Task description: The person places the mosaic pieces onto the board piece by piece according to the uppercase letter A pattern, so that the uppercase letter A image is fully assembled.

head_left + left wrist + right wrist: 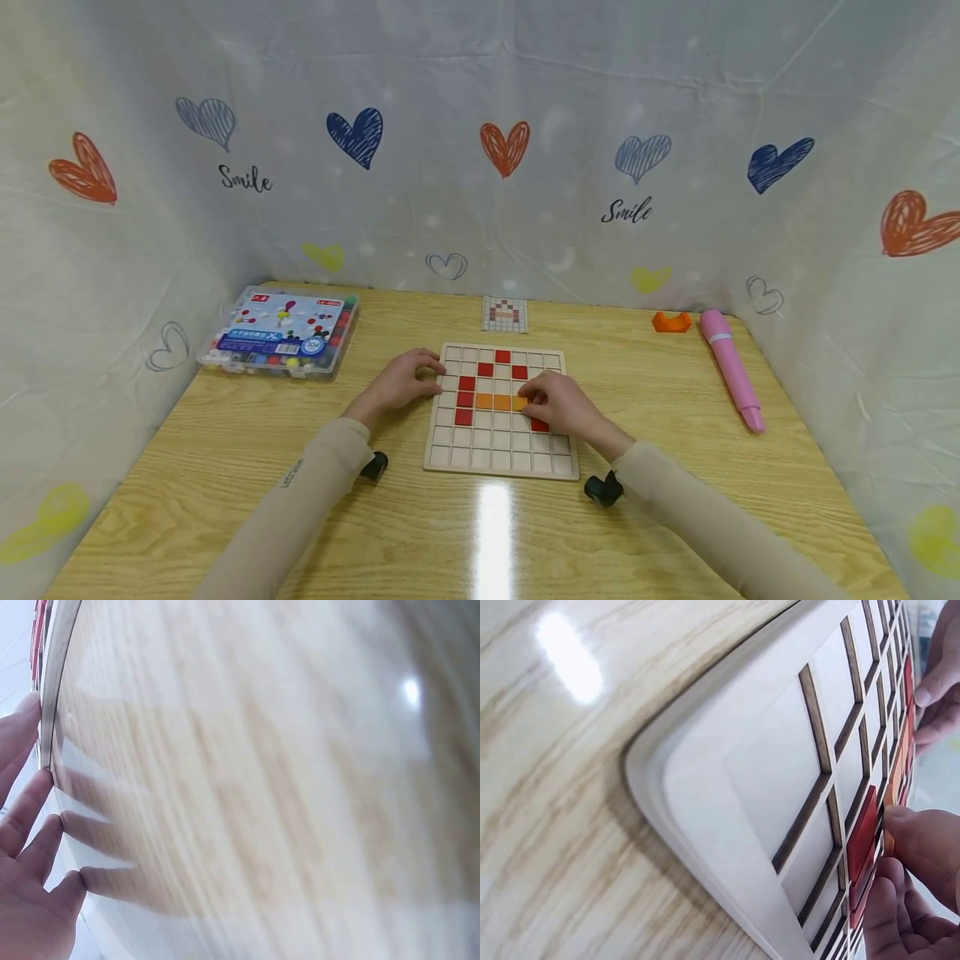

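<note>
A pale wooden grid board [452,435] lies on the table with red tiles [465,399] and a row of orange tiles [493,402] in its cells. My right hand [561,405] is over the board's right side, pinching an orange tile [889,841] at the row's right end between thumb and fingers. Those fingers partly cover the tile and nearby cells. At the board's left edge, my left hand [405,379] rests with spread fingers; in the left wrist view its fingertips [46,780] touch the board's rim.
Behind the board lies a small printed pattern card [505,314]. A clear plastic box [281,332] of coloured pieces sits at the back left. An orange bracket-like piece [671,322] and a pink rod-shaped object [732,371] lie at the right. A heart-printed curtain [450,208] surrounds the table.
</note>
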`<state>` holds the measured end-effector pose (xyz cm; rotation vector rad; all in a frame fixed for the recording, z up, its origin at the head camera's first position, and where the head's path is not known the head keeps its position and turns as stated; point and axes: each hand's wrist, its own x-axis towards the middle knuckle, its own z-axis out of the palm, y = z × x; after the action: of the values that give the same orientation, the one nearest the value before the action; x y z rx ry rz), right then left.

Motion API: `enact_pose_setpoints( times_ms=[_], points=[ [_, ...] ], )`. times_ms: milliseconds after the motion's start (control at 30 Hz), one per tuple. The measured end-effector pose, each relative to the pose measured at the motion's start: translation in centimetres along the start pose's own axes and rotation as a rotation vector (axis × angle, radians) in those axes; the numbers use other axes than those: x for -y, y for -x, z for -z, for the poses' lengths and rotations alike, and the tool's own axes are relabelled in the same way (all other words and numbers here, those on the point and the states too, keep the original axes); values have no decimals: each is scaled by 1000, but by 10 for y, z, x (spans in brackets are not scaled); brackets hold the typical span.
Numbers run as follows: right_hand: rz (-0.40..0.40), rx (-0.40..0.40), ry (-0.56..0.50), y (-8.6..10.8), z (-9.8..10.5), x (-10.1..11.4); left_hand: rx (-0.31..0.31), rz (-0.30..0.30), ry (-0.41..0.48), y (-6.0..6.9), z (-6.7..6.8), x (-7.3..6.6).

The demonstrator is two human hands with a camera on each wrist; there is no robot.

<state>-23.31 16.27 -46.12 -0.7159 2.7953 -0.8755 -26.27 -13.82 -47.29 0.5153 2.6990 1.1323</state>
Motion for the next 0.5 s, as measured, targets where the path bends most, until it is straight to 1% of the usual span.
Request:
enact_pose_setpoints(
  times_ms=[133,500],
  points=[
    [19,-1,25,-1,-2,-2,5,11,1,1,0,0],
    [32,-9,51,0,-4,-3,7,11,9,1,0,0]
  ],
)
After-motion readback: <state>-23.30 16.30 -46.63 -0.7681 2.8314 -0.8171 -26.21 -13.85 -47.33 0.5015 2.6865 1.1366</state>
